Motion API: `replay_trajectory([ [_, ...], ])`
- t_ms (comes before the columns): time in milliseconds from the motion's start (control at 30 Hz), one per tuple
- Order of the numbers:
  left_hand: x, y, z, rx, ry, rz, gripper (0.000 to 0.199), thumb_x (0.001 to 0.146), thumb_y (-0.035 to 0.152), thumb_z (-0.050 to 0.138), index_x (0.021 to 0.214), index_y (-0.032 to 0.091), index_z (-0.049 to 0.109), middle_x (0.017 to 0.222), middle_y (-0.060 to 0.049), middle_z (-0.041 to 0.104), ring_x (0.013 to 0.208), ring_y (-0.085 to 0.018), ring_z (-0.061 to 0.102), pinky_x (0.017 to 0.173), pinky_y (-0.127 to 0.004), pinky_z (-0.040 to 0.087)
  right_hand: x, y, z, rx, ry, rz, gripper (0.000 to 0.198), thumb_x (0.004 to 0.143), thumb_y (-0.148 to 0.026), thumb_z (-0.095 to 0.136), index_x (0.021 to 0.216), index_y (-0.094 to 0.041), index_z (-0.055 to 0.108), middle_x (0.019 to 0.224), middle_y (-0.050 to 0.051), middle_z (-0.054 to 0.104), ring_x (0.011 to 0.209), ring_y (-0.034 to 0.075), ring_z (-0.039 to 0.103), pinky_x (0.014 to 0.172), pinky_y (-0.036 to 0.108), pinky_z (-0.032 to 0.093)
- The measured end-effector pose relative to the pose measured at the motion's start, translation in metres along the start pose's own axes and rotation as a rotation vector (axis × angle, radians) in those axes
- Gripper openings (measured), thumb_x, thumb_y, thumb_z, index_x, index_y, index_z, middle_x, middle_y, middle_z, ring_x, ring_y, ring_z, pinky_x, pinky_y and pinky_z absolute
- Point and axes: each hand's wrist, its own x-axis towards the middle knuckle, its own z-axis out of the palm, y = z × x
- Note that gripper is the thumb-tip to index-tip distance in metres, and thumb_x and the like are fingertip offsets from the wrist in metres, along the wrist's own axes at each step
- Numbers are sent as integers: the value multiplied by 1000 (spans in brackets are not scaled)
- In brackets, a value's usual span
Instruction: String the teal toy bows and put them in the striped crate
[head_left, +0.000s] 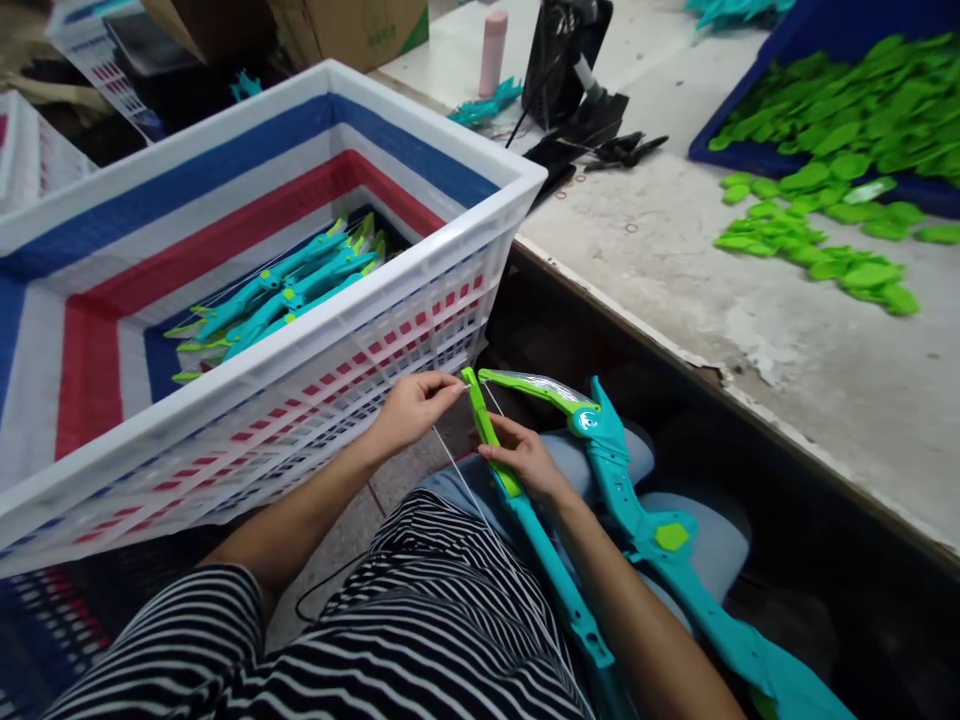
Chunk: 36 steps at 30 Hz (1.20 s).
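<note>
My left hand (411, 408) pinches the end of a white string (466, 480) right beside the tip of a green toy bow limb (480, 405). Around the lower part of that limb my right hand (525, 458) is closed. The limb continues into a long teal toy bow body (559, 580) that slants down past my right forearm. Across my lap lies a second toy bow (637, 520), teal with a curved green limb and a green badge. The string runs from my left fingers down over my striped shirt.
A white basket (517, 185) with a striped liner stands at left, holding several teal bows (292, 285). On the worktable (637, 260) at right are loose green pieces (825, 245), a blue bin (712, 145), a dark stand (566, 75) and a pink bottle (492, 55).
</note>
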Motion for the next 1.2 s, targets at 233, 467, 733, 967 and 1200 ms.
replay_trajectory([
  [233,3,-2,4,53,36,34,17,76,31,57,73,15,63,63,1,58,61,-11,49,59,-22,38,0,1,-2,-44,17,9,61,55,-33,84,112,-23,66,100,5,72,88,19,65,82,34,50],
  [467,3,0,9,30,43,85,8,78,22,56,82,15,56,56,6,46,52,-8,39,52,-21,31,-1,1,-2,-64,20,10,61,56,-35,83,113,-24,66,99,5,72,92,21,65,82,35,51],
  [733,6,-1,14,87,50,94,22,76,23,59,97,16,58,56,8,43,52,-8,42,52,-21,32,-3,-3,8,-354,70,-270,50,71,-43,72,116,-23,63,115,8,66,101,23,62,91,39,49],
  [967,7,-3,16,129,108,117,23,74,23,56,96,16,60,56,7,46,52,-9,43,52,-21,32,16,-81,30,-831,203,-803,19,86,-32,56,98,-22,66,89,6,67,83,19,63,77,34,51],
  [1200,11,-7,20,53,96,39,27,72,26,59,97,17,64,66,3,55,57,-10,48,55,-22,39,34,-99,28,-1019,6,-957,14,88,-36,50,83,-26,58,76,3,65,68,19,63,64,31,51],
])
